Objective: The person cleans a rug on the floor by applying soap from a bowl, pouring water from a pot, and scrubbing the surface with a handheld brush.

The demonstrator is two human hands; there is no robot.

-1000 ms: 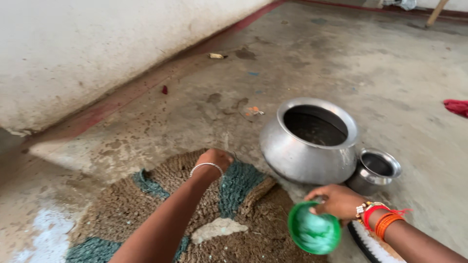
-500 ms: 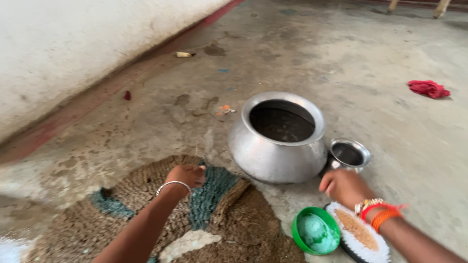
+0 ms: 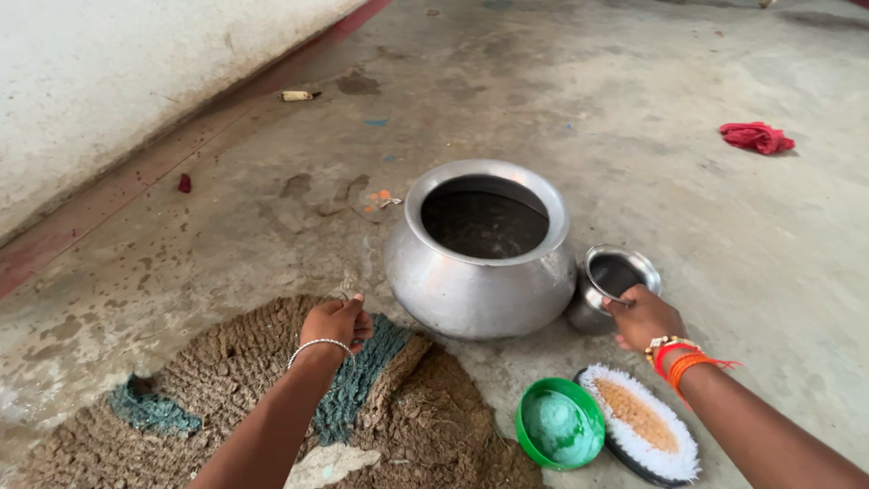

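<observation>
My left hand [image 3: 337, 321] grips the far edge of a round brown and teal woven mat [image 3: 226, 398] lying on the concrete floor. My right hand [image 3: 644, 317] closes on the rim of a small steel cup [image 3: 612, 276], which stands beside a large steel pot [image 3: 480, 249] holding water. Just below that hand, a green bowl [image 3: 559, 426] with pale soap inside sits on the floor. A white-bristled scrub brush [image 3: 641, 433] lies bristles up next to the bowl.
A white wall [image 3: 136, 72] with a red base strip runs along the left. A red cloth [image 3: 757, 138] lies far right on the floor. Small scraps of litter [image 3: 297, 95] dot the concrete near the wall.
My right hand set the green bowl down on the floor beside the brush, then moved up to the small steel cup. My left hand stayed on the mat's edge.
</observation>
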